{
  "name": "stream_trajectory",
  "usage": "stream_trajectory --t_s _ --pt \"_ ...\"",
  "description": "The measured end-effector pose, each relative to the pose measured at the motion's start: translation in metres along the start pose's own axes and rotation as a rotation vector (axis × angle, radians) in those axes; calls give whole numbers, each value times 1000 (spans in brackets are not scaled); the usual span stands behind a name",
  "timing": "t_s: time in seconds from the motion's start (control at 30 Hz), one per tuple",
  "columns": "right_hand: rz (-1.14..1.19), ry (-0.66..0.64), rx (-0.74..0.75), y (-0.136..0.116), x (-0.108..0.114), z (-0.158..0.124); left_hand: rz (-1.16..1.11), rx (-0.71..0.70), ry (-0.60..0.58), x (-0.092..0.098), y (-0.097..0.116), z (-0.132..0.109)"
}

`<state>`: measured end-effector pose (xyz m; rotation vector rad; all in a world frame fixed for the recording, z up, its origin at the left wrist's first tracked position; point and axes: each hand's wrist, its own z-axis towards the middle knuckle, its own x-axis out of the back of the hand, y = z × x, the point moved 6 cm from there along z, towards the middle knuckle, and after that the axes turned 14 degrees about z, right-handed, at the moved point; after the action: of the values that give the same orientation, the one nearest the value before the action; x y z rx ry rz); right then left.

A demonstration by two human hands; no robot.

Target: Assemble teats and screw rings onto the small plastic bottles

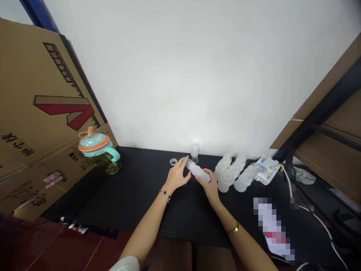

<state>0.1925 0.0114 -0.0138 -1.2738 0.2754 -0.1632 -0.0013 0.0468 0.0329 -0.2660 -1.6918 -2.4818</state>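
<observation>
A frosted white bottle (pixel 199 172) lies tilted in my right hand (pixel 209 185), whose fingers wrap round its lower body. Its narrow end points up and to the left, where a clear cap (pixel 189 163) sits at the neck. My left hand (pixel 176 174) has its fingers against this cap, with the thumb on the near side. A small clear ring (pixel 173 162) lies on the black table (pixel 135 195) just beyond my left fingers. Close to the wall stands a small translucent container (pixel 194 150). Right of my hands, several similar frosted bottles with clear tops (pixel 225 175) stand grouped.
A teal and orange jug (pixel 98 150) with greenish liquid stands at the left, by a large cardboard box (pixel 36 113). Beyond the bottles is a white and blue tray-like item (pixel 267 170). A phone-like flat object (pixel 273 229) and white cable (pixel 318 220) lie at the right.
</observation>
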Motion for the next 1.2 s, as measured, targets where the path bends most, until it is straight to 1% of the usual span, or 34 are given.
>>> stream_trajectory --t_s 0.2,0.33,0.4,0.47,0.57,0.63,0.7,0.73,0.83,0.93,1.07,1.2 --pt "-19 -45 -3 1 -3 0 61 -50 10 -3 -10 1" --pt "25 -72 -37 6 -5 1 291 -125 -2 -5 -15 2" --pt "115 -98 -126 11 -8 1 331 -133 10 -4 -16 3" --pt "254 -123 -255 16 -11 2 297 -124 20 -3 -16 5" --pt "478 -145 -412 18 -16 3 167 -83 24 -4 -17 7" --pt "523 -169 -472 17 -19 3 54 -34 20 -6 -19 8" --pt "491 -182 -476 15 -19 3 -55 22 -20 -12 -22 7" --pt "481 -183 -471 15 -19 3 -103 46 -58 -15 -23 7" --pt "513 -165 -450 20 -18 1 -213 89 -222 -26 -21 4" --pt "520 -148 -400 24 -16 2 -245 105 -354 -31 -14 2" --pt "506 -173 -327 20 -18 4 -196 83 -390 -29 -6 1" --pt "518 -239 -336 16 -24 0 -191 85 -392 -32 -9 1"
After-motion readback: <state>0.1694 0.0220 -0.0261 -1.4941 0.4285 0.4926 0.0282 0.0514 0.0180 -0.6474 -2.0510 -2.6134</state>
